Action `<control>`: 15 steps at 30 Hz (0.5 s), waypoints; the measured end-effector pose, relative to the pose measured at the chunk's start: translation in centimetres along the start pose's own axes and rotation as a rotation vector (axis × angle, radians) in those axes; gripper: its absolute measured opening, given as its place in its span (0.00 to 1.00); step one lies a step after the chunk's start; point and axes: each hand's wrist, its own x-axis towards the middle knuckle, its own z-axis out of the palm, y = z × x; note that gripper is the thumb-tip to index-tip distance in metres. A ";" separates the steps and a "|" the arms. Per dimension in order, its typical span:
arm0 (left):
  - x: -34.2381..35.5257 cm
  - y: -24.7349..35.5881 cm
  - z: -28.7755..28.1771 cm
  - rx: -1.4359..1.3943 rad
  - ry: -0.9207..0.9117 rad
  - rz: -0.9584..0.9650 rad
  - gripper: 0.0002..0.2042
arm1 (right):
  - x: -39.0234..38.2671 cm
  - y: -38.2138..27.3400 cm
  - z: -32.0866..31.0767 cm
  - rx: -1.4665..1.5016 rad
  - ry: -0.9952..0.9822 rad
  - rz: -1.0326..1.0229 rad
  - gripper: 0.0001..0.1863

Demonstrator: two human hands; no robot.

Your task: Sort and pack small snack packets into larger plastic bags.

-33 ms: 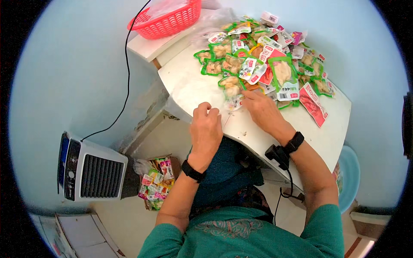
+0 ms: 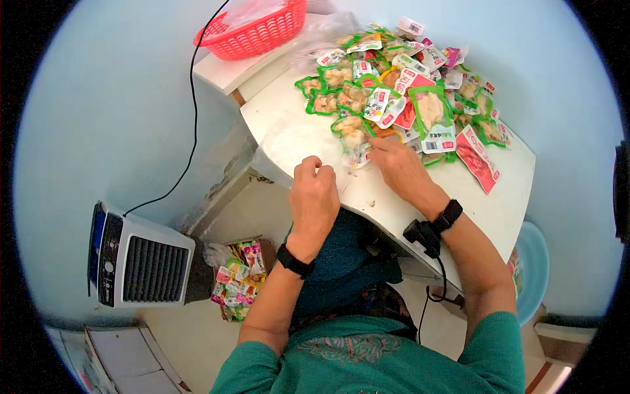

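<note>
My right hand [image 2: 401, 169] rests at the front of a heap of food packets [image 2: 426, 65] on the white table [image 2: 505, 180]. Its fingertips are bent together on the edge of a green-edged clear packet [image 2: 352, 133] with pale pieces inside. To the left, my left hand [image 2: 315, 195] hovers at the table's front edge, thumb and fingers drawn together. What they pinch, if anything, is hidden. Beside it a thin clear plastic bag [image 2: 266, 165] hangs over the edge. A red and white packet [image 2: 478, 159] lies flat at the right of the heap.
A red plastic basket [image 2: 256, 38] stands at the back left. On the floor are a box of colourful packets [image 2: 243, 279] and a grey-and-black air cooler [image 2: 154, 262]. A light blue basin [image 2: 535, 276] sits at the right. A black cable [image 2: 443, 279] hangs by my right wrist.
</note>
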 end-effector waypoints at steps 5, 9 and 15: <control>0.7 0.3 -0.1 0.047 0.192 0.011 0.03 | 0.0 1.2 0.4 0.087 0.173 -0.067 0.05; 1.4 0.5 -1.4 -0.029 0.238 -0.040 0.02 | -0.3 1.7 -3.9 0.145 0.055 0.057 0.05; 1.0 3.0 -1.7 -0.157 0.120 -0.033 0.02 | -2.8 1.4 -9.0 0.229 -0.044 0.334 0.08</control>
